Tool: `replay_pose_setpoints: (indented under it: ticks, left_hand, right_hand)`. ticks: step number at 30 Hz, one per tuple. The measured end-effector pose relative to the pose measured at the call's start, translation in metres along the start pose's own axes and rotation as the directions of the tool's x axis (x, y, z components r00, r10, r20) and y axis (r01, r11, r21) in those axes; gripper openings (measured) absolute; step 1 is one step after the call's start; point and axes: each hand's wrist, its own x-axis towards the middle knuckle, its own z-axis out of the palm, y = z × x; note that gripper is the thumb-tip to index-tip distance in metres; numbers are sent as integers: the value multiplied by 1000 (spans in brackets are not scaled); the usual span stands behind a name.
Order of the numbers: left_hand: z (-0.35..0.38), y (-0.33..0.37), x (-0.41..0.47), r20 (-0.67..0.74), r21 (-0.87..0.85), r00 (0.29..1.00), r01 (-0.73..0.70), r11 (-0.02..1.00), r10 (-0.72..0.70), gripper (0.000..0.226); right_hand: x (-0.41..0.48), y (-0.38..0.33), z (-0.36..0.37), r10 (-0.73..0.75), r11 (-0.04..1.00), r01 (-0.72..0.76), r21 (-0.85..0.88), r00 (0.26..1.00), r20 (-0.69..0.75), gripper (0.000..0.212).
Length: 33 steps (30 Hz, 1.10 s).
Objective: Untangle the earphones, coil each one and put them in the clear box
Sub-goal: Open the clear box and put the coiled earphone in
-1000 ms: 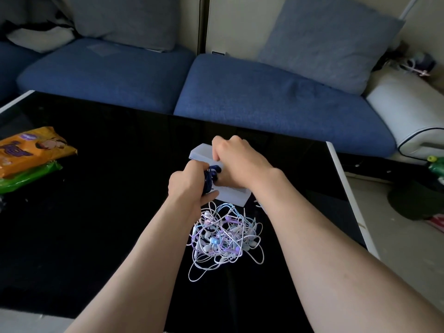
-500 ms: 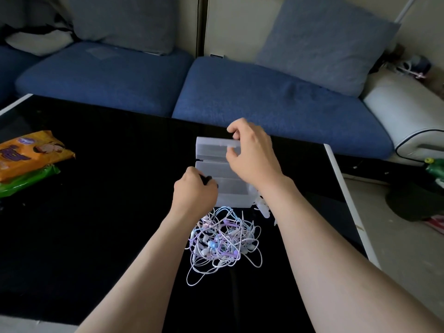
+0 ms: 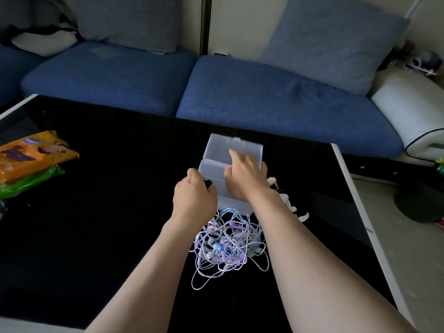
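**Status: dark bundle at the box mouth, tangle unsorted**

Left hand point(image 3: 194, 200): fingers clenched round a small dark bundle point(image 3: 208, 183), of which only a corner shows past the knuckles. It is judged to be a coiled earphone, though the frame cannot confirm this.

Right hand point(image 3: 245, 181): it hovers over the clear box point(image 3: 211, 171) with fingers point(image 3: 236, 156) stretched out and pointing away from the person. Nothing is seen in them. The fingertips are blurred, so contact with the box cannot be settled.

Clear box: it stands open, its lid point(image 3: 223, 147) thrown back on the far side. The opening lies just beyond the left knuckles and slightly to their right, directly under the right palm. Box and lid together run away from the person.

Governing relation: the left hand holds the bundle and is nearest the near-left corner of the box. The drop is judged a short move forward and to the right. The right hand covers much of the opening and would need to give room.

Tangle of earphones point(image 3: 228, 243): it lies on the table point(image 3: 96, 212) on the wrist side of both hands, between the forearms and just short of the box's near wall. Neither hand touches it. Most of the task is judged outstanding.

Other: white pieces point(image 3: 288, 203) lie beside the right wrist, their nature unclear.
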Motion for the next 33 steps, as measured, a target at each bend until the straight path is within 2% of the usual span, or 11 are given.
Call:
replay_pose_setpoints:
  ticks: [6,9,12,14,16,18,20,25,27,30,33]
  left_hand:
    - [3,-5,2,-40,-6,999,-8,1000,8,25]
    - [0,-1,2,-132,-39,991,-27,999,21,23]
    - [-7,10,1,-197,-160,980,-63,985,30,20]
    - [-12,16,1,-142,-343,989,-18,939,-33,17]
    - [-13,18,3,-63,-516,996,24,856,-66,22]
    - [-14,17,4,-34,-591,998,30,806,-61,32]
    - [-16,16,3,-27,-617,998,26,787,-55,41]
    - [-20,15,6,98,-641,987,160,751,-127,61]
    - [-22,16,7,72,-630,977,199,751,-200,52]
    - [-27,10,4,-94,-394,983,111,912,-161,38]
    - [-24,-3,2,-75,-161,990,106,981,-120,44]
  right_hand:
    - [-9,-2,-7,11,1000,-9,-18,991,133,48]
    - [-12,-3,-14,-22,999,21,32,999,30,44]
    - [-20,-6,-23,-82,984,112,140,975,-206,42]
    - [-33,-13,-30,-38,855,170,489,963,-268,43]
    - [-47,-19,-33,-19,617,158,771,982,-186,46]
    - [-59,-22,-30,-61,457,111,883,994,-94,48]
    - [-68,-20,-26,-81,387,84,918,995,-56,44]
    - [-70,-16,-17,-9,477,97,873,994,-106,55]
    - [-62,-17,-12,67,453,53,890,993,-93,56]
    - [-48,-20,-5,168,496,-60,866,985,-28,43]
    - [-40,-24,-7,192,632,-143,762,981,25,16]
